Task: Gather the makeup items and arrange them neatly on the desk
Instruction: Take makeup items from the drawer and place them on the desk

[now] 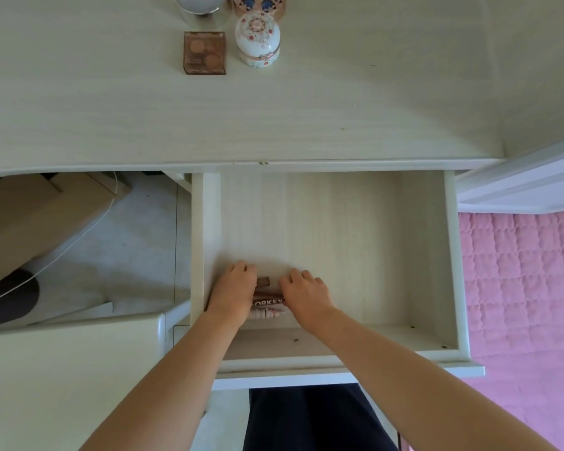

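Your left hand (234, 289) and right hand (303, 296) curled over the ends of a small bunch of makeup tubes (267, 302) lying in the open drawer (430, 255), near its front left corner. Their long axes ran left to right between your hands. At least three showed; hands hid the rest. On the desk (339, 102) sat one brown palette (204, 53) beside one painted egg-shaped box (258, 39).
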{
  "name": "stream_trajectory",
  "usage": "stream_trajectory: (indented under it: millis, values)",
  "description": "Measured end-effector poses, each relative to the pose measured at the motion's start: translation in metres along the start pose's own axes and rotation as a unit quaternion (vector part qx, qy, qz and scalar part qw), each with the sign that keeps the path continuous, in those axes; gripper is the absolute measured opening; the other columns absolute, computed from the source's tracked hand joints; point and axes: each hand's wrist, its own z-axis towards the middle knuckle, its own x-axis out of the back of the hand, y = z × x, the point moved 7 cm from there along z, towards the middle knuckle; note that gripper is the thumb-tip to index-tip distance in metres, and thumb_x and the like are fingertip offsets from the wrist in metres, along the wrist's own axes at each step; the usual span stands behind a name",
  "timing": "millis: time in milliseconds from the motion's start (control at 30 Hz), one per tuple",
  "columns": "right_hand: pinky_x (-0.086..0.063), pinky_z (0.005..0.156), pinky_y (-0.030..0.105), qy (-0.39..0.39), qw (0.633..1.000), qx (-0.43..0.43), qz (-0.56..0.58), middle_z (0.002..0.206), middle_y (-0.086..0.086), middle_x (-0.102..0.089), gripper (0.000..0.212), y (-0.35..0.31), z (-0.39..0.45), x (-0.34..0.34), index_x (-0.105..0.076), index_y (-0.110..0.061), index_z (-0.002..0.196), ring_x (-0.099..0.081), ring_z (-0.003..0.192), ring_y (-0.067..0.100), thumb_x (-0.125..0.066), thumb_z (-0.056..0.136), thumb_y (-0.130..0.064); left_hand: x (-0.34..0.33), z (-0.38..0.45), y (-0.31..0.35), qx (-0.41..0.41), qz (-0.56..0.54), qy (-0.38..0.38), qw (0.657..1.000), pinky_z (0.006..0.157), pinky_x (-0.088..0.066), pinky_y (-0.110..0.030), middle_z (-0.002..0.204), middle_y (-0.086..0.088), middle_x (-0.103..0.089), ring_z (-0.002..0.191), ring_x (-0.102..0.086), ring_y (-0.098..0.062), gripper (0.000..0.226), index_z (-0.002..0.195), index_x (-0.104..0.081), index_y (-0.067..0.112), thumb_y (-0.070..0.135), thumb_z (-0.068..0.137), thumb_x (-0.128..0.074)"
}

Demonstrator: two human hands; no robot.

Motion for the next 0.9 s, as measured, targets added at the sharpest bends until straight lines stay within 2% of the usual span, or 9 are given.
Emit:
stream_trajectory:
  millis: [100, 200, 333, 467, 567, 633, 700, 800, 900]
  values:
    - [-0.045, 0.077, 0.035, 0.017, 1.000, -0.001, 0.010, 0.113, 0.008, -0.050, 0.041, 0.009, 0.000, 0.006, -0.043, -0.017, 0.117, -0.053, 0.100, 0.028, -0.066, 0.084, -0.012, 0.006, -0.001, -0.002, 0.024, -0.059, 0.013, 0.998, 0.079, -0.050, -0.036, 0.110, -0.006, -0.048, 0.087, -0.055, -0.022, 0.022, 0.108, -0.049, 0.013, -0.001, 0.090, -0.050]
    - [-0.046, 0.073, 0.035, 0.028, 0.999, 0.006, 0.025, 0.110, 0.007, -0.048, 0.038, 0.018, -0.003, 0.014, -0.041, -0.019, 0.117, -0.053, 0.095, 0.027, -0.060, 0.087, -0.008, 0.011, -0.004, -0.005, 0.049, -0.102, 0.024, 0.993, 0.074, -0.053, -0.035, 0.108, -0.005, -0.045, 0.078, -0.056, -0.019, 0.018, 0.111, -0.046, 0.011, 0.003, 0.095, -0.047]
    - [-0.042, 0.060, 0.032, 0.003, 0.998, -0.009, 0.061, 0.106, 0.008, -0.049, 0.032, 0.035, -0.008, 0.019, -0.043, -0.013, 0.115, -0.057, 0.086, 0.027, -0.047, 0.087, 0.001, 0.015, -0.007, -0.007, 0.068, -0.119, 0.033, 0.990, 0.073, -0.052, -0.030, 0.110, -0.007, -0.048, 0.081, -0.057, -0.018, 0.019, 0.114, -0.045, 0.008, 0.003, 0.096, -0.047]
    - [-0.040, 0.063, 0.029, -0.016, 0.996, -0.038, 0.079, 0.103, 0.009, -0.055, 0.027, 0.050, -0.013, 0.016, -0.047, -0.009, 0.110, -0.055, 0.086, 0.025, -0.043, 0.086, 0.003, 0.013, -0.014, -0.010, 0.092, -0.134, 0.028, 0.986, 0.073, -0.049, -0.025, 0.110, -0.009, -0.054, 0.091, -0.058, -0.019, 0.019, 0.113, -0.046, 0.004, 0.012, 0.096, -0.049]
    - [-0.039, 0.067, 0.032, -0.001, 0.995, -0.061, 0.084, 0.097, 0.006, -0.056, 0.024, 0.054, -0.018, 0.019, -0.043, -0.014, 0.112, -0.051, 0.080, 0.022, -0.039, 0.089, -0.007, 0.011, -0.021, -0.010, 0.108, -0.180, 0.030, 0.977, 0.069, -0.051, -0.027, 0.109, -0.009, -0.053, 0.081, -0.059, -0.020, 0.021, 0.113, -0.044, 0.006, 0.014, 0.094, -0.050]
    - [-0.041, 0.068, 0.035, 0.019, 0.993, -0.066, 0.096, 0.092, 0.004, -0.055, 0.022, 0.053, -0.020, 0.021, -0.037, -0.022, 0.117, -0.054, 0.079, 0.024, -0.036, 0.095, -0.023, 0.007, -0.024, -0.008, 0.089, -0.199, 0.025, 0.976, 0.071, -0.053, -0.029, 0.117, -0.008, -0.050, 0.081, -0.060, -0.019, 0.033, 0.125, -0.042, 0.009, 0.020, 0.095, -0.050]
    - [-0.043, 0.067, 0.036, 0.030, 0.992, -0.067, 0.105, 0.084, 0.003, -0.057, 0.018, 0.052, -0.021, 0.024, -0.036, -0.026, 0.116, -0.054, 0.071, 0.026, -0.031, 0.100, -0.034, 0.005, -0.027, -0.005, 0.057, -0.191, 0.016, 0.980, 0.073, -0.052, -0.028, 0.118, -0.005, -0.046, 0.081, -0.059, -0.017, 0.039, 0.131, -0.045, 0.017, 0.029, 0.095, -0.051]
    - [-0.043, 0.064, 0.035, 0.022, 0.993, -0.049, 0.102, 0.082, 0.003, -0.056, 0.012, 0.046, -0.021, 0.023, -0.035, -0.021, 0.111, -0.051, 0.064, 0.025, -0.031, 0.102, -0.027, 0.001, -0.030, 0.001, 0.005, -0.145, -0.028, 0.989, 0.069, -0.051, -0.029, 0.102, 0.000, -0.045, 0.077, -0.057, -0.017, 0.027, 0.114, -0.059, 0.019, 0.036, 0.095, -0.052]
    - [-0.044, 0.070, 0.036, -0.009, 0.991, -0.024, 0.128, 0.102, 0.006, -0.051, 0.015, 0.034, -0.020, 0.017, -0.042, -0.011, 0.110, -0.054, 0.084, 0.026, -0.037, 0.097, -0.018, -0.002, -0.033, 0.006, -0.029, -0.081, -0.059, 0.995, 0.055, -0.041, -0.028, 0.087, 0.003, -0.051, 0.072, -0.056, -0.017, 0.014, 0.098, -0.055, 0.019, 0.033, 0.093, -0.052]
